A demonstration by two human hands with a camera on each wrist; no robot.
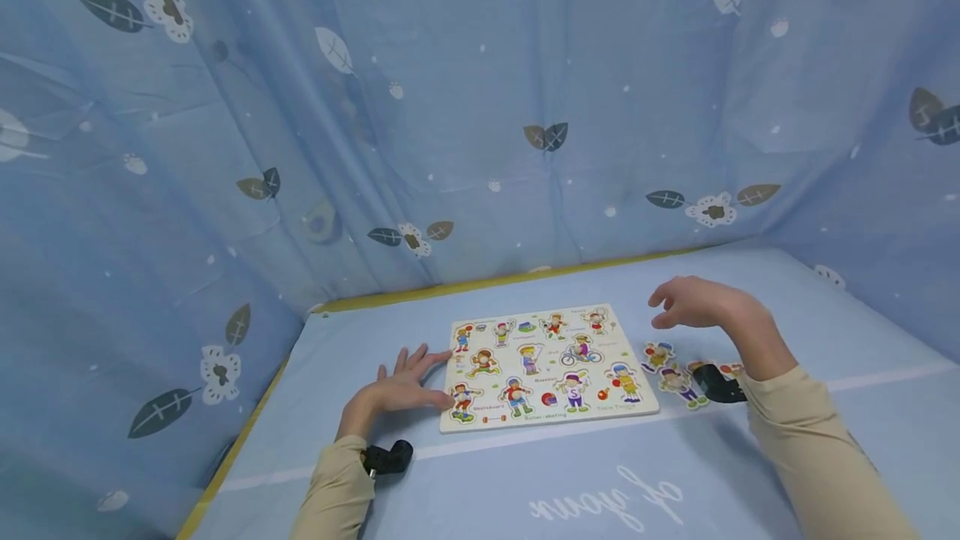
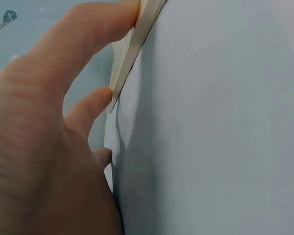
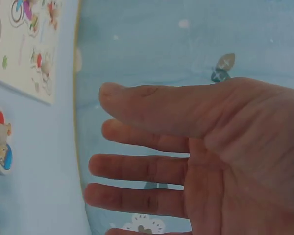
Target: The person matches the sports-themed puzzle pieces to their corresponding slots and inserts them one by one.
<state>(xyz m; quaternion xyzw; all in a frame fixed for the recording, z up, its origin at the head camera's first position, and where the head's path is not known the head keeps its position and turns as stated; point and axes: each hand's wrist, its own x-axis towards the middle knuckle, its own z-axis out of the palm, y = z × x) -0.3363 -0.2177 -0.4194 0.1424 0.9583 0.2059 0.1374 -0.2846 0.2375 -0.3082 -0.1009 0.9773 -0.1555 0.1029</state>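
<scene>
A flat wooden peg puzzle board (image 1: pixel 551 422), with cartoon figures doing sports, lies on the table. My left hand (image 1: pixel 405 382) is at its left side, fingers spread and fairly straight. In the left wrist view the thumb and a finger touch the edge of the board (image 2: pixel 137 41). Right of the board, my right hand (image 1: pixel 693 302) is raised above the table, holding nothing; its fingers (image 3: pixel 137 169) are loosely extended. Near it lie loose figure pieces, one with a blue cap (image 1: pixel 660 354) and another in purple trousers (image 1: pixel 681 386). The right wrist camera partly covers a further piece.
A light blue cloth with a white stripe and lettering (image 1: pixel 607 502) covers the table (image 1: pixel 480 490). Yellow edging (image 1: pixel 510 280) runs along its back and left sides. Blue curtains (image 1: pixel 465 107) with leaves and flowers hang behind and at both sides.
</scene>
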